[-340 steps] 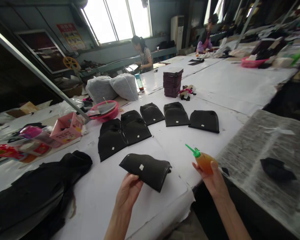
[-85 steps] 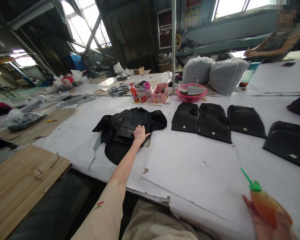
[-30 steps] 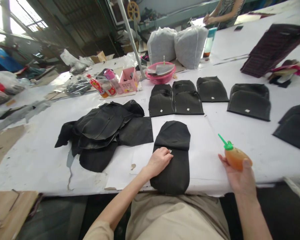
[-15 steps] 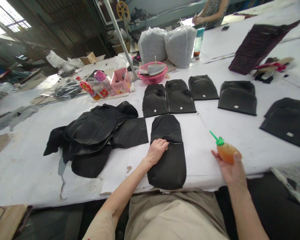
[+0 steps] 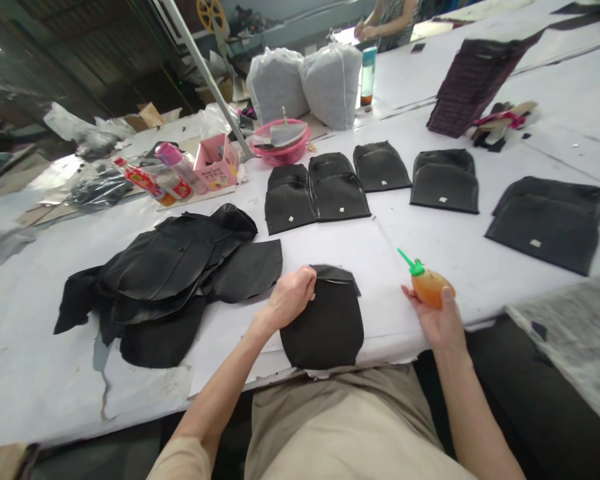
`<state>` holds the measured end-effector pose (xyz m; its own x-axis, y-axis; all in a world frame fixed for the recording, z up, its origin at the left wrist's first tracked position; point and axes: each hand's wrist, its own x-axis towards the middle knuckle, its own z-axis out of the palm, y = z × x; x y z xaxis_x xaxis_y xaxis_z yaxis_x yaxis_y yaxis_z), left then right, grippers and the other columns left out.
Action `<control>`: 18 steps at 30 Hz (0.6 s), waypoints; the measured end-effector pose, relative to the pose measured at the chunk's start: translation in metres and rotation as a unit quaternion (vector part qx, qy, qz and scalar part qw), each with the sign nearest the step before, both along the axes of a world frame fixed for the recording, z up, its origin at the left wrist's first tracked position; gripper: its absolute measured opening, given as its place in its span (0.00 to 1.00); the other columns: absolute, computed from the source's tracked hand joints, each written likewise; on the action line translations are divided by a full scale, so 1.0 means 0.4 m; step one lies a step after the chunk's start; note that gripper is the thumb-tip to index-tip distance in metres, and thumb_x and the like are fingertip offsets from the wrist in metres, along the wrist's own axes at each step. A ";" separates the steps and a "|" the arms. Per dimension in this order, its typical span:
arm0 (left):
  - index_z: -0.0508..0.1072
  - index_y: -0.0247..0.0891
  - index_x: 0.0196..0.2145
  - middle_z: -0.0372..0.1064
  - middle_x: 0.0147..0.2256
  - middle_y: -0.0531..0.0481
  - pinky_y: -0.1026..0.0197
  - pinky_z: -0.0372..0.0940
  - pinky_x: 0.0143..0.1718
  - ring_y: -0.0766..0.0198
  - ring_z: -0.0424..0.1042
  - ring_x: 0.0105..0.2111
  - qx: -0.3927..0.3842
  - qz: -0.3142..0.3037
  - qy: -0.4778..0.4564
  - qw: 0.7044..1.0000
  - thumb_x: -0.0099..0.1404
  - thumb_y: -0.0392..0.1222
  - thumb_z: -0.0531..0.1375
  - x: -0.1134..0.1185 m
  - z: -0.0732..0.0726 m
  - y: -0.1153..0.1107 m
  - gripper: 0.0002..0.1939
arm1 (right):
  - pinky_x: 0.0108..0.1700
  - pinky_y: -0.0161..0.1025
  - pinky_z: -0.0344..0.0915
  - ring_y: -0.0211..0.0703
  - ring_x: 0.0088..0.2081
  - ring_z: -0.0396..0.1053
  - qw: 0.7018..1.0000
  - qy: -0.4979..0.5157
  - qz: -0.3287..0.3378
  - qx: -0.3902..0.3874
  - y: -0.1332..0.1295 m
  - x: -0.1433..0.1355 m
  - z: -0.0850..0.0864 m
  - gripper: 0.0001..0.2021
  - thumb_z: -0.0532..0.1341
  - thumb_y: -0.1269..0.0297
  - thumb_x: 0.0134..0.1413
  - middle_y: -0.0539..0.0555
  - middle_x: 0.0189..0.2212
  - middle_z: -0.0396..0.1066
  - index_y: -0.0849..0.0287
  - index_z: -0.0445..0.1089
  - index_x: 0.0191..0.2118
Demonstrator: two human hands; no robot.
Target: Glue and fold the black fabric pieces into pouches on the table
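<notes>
My left hand is closed on the upper left edge of a black leather-like piece, which lies at the table's front edge in front of me. The far end of this piece is folded, with a flap showing beyond my fingers. My right hand is wrapped round an orange glue bottle with a green nozzle. The bottle is held off to the right of the piece, its nozzle pointing up and to the left. Left of my left hand lies a heap of loose black pieces.
Several folded black pieces with small white tags lie across the table. Behind them stand a pink basin, a pink box, drink bottles and two stuffed bags. A person works at the far side.
My left hand has folded the far part of the black piece over toward me, so it looks shorter now. The bottle stays in my right hand. The whole view has shifted.
</notes>
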<state>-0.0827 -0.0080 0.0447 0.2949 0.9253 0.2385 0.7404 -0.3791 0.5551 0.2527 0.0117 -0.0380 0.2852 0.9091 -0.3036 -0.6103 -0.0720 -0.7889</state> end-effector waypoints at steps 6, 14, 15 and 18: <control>0.64 0.41 0.36 0.63 0.27 0.57 0.66 0.60 0.31 0.69 0.64 0.26 -0.104 -0.001 -0.134 0.986 0.71 0.39 0.53 0.007 0.061 0.057 0.03 | 0.44 0.51 0.80 0.42 0.30 0.75 1.000 0.002 0.004 0.010 0.000 0.001 -0.001 0.25 0.77 0.47 0.38 0.52 0.34 0.79 0.58 0.77 0.40; 0.70 0.42 0.49 0.74 0.35 0.53 0.61 0.66 0.39 0.62 0.74 0.33 -0.194 0.018 -0.032 0.980 0.66 0.47 0.63 0.042 -0.163 0.126 0.15 | 0.45 0.52 0.79 0.42 0.32 0.75 1.000 0.002 0.004 0.005 -0.002 0.002 0.001 0.25 0.77 0.48 0.38 0.52 0.34 0.78 0.58 0.76 0.40; 0.70 0.42 0.51 0.75 0.37 0.52 0.60 0.67 0.40 0.62 0.74 0.34 -0.183 0.016 -0.028 0.983 0.67 0.47 0.62 0.038 -0.162 0.121 0.16 | 0.45 0.52 0.79 0.42 0.33 0.75 1.000 0.002 0.002 0.006 -0.002 0.001 0.004 0.25 0.77 0.48 0.38 0.51 0.34 0.78 0.57 0.76 0.40; 0.71 0.41 0.52 0.76 0.43 0.47 0.59 0.68 0.44 0.60 0.76 0.40 -0.137 0.019 -0.024 0.990 0.72 0.44 0.56 0.010 -0.143 0.103 0.13 | 0.45 0.51 0.79 0.41 0.32 0.74 1.000 0.012 -0.007 0.005 -0.007 -0.009 0.015 0.23 0.76 0.48 0.40 0.50 0.35 0.78 0.55 0.76 0.40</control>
<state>-0.0788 0.0331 -0.0124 0.2527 0.9675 -0.0091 0.7211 -0.1821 0.6684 0.2489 0.0088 -0.0321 0.2906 0.9082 -0.3011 -0.6301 -0.0552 -0.7746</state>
